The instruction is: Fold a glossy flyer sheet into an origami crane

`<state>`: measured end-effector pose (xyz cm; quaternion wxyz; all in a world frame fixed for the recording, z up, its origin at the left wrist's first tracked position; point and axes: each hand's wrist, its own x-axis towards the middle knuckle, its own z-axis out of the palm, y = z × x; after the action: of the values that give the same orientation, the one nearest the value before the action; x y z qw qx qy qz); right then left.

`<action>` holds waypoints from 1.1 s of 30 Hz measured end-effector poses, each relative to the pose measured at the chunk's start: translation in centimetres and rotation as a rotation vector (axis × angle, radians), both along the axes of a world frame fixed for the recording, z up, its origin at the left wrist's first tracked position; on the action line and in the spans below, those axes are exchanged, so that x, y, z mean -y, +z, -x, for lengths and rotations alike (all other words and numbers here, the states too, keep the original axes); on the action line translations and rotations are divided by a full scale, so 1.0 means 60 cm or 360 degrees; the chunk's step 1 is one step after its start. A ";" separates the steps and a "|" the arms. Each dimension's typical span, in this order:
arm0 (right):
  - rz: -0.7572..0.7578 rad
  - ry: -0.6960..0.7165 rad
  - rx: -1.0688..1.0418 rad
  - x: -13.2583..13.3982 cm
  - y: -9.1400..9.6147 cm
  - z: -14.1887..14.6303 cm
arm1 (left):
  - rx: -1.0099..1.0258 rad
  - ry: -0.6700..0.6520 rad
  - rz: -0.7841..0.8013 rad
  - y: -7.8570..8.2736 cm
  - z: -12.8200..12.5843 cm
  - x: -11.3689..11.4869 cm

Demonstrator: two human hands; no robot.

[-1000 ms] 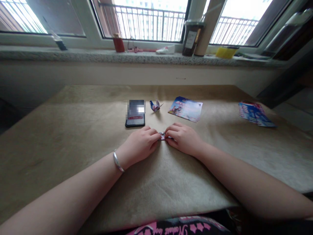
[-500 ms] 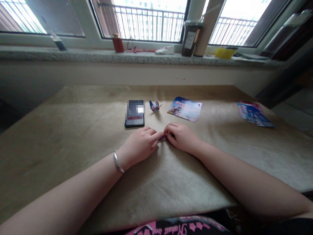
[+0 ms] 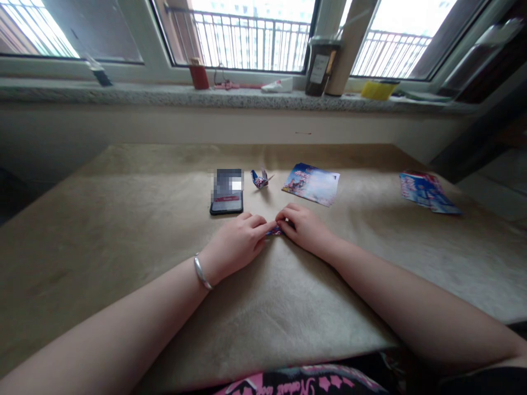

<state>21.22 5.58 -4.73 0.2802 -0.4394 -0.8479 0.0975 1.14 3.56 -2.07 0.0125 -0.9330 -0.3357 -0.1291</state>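
A small folded piece of patterned paper (image 3: 274, 230), blue and pink, lies on the table between my hands, mostly covered by fingers. My left hand (image 3: 242, 241) presses on its left part with the index finger stretched along it. Thumb and fingertips of my right hand (image 3: 304, 227) pinch its right edge. Just beyond the hands stands a folded paper crane (image 3: 261, 178) in similar colours. To its left lies a phone (image 3: 228, 204) with a blurred screen. A stack of printed paper sheets (image 3: 315, 184) is behind my right hand.
More printed papers (image 3: 430, 192) lie fanned out at the table's right side. The beige-covered table (image 3: 102, 230) reaches to the wall. On the window sill (image 3: 144, 94) stand a red container (image 3: 198, 75), a dark lidded jar (image 3: 319, 68) and a yellow object (image 3: 376, 89).
Both hands stay on the folded paper. My right hand has shifted up slightly, and a bit more of the paper shows between the fingers.
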 end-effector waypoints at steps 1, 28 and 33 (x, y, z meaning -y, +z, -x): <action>0.0001 -0.0010 -0.0010 -0.001 -0.001 -0.001 | -0.0007 0.0001 -0.0020 0.000 -0.001 0.001; 0.0029 0.0041 0.0121 0.010 0.006 -0.013 | 0.0191 -0.0020 0.0078 -0.008 0.001 -0.010; 0.0039 0.0088 0.0132 0.018 0.012 -0.008 | 0.0196 0.0018 0.0068 -0.013 0.003 -0.015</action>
<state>21.68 4.52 -4.04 0.2365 -0.4229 -0.8694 0.0974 0.94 4.45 -2.87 -0.0273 -0.9214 -0.3439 -0.1789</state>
